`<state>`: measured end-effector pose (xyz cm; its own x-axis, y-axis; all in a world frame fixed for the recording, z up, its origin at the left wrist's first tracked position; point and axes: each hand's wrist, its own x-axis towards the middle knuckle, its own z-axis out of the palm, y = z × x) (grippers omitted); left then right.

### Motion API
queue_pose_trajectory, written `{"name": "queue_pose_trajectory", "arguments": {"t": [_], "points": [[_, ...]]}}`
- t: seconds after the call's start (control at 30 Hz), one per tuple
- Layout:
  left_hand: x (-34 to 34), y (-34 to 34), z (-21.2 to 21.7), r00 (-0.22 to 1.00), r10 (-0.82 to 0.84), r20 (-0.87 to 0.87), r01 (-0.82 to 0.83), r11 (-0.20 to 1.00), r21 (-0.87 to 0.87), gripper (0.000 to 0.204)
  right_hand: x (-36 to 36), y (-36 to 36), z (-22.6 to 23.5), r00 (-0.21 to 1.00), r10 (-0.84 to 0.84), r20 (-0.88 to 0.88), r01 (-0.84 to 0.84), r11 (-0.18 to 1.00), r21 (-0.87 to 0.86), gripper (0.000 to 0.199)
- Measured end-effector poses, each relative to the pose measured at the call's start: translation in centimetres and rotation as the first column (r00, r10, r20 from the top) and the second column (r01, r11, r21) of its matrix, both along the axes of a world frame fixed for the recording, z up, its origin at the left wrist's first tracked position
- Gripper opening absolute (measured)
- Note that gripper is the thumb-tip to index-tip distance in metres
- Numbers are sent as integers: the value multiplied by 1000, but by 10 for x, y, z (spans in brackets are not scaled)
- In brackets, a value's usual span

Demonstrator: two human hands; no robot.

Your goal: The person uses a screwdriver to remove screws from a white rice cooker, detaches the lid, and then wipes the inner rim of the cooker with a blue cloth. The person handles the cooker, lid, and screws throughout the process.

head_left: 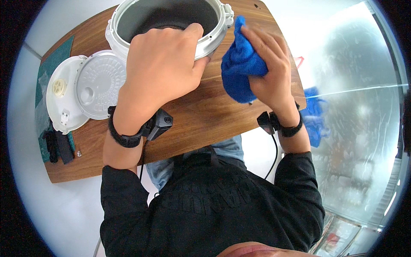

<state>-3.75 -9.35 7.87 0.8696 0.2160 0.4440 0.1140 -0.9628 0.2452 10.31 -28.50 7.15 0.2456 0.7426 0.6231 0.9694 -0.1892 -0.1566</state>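
Observation:
A white rice cooker body (219,34) with a dark grey interior stands at the far side of the table, its top cut off by the picture edge. My left hand (165,64) is closed over its near rim, thumb on the outside; the other fingertips are partly hidden. Just right of the cooker, my right hand (276,68) grips a bunched blue cloth (237,70), held apart from the rim. To the left of the cooker lies its white lid (64,103), opened out with a round, ribbed inner disc (102,77) beside it.
A green mat (63,52) lies under the lid at the table's left edge. Dark strap-like pieces (64,147) rest near the front left corner of the wooden table (201,111). Beyond the right edge are another blue cloth (314,120) and a glass panel (364,128). Cables hang from both wrist bands.

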Motion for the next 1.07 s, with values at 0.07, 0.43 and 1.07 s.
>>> {"name": "queue_pose_trajectory", "arguments": {"t": [0.07,0.43,1.07], "points": [[0,0,2,1000,11,-29,-11,1000,-13,29,10,10,-6,1000,16,21,-16,999,44,73],[-1,-2,4,999,4,-41,-5,1000,-18,29,5,22,-20,998,57,-2,-56,996,68,72],[-2,3,2,999,-45,-32,44,999,-14,33,17,23,-16,996,82,-32,-80,996,47,70]]}}
